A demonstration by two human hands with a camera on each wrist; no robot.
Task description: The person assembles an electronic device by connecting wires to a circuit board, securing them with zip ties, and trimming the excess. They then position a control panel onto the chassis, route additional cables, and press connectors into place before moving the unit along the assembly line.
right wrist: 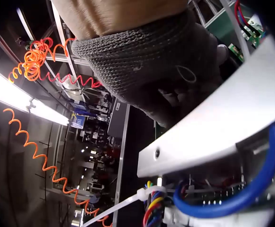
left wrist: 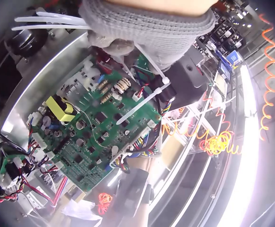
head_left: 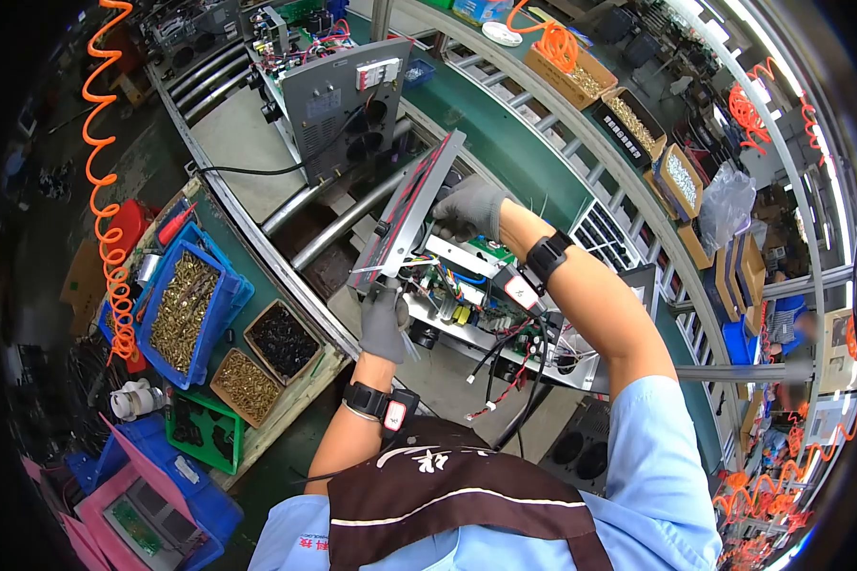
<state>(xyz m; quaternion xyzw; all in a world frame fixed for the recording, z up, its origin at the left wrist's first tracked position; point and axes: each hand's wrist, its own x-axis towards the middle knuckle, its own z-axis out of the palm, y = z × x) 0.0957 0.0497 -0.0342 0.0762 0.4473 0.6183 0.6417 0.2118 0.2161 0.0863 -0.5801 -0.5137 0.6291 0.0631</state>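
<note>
The left hand (head_left: pixel 383 324), in a grey glove, is closing its fingers on the lower end of a tilted panel (head_left: pixel 411 214), while the gloved right hand (head_left: pixel 471 207) is bending its fingers behind the upper part, where I cannot tell how far they are closed or whether they have hold of it. The panel is leaning at the front end of an open metal case (head_left: pixel 481 338), in which a green circuit board (left wrist: pixel 87 156) is lying among wires (left wrist: pixel 149 144), and a grey machine (head_left: pixel 338 109) is standing beyond.
</note>
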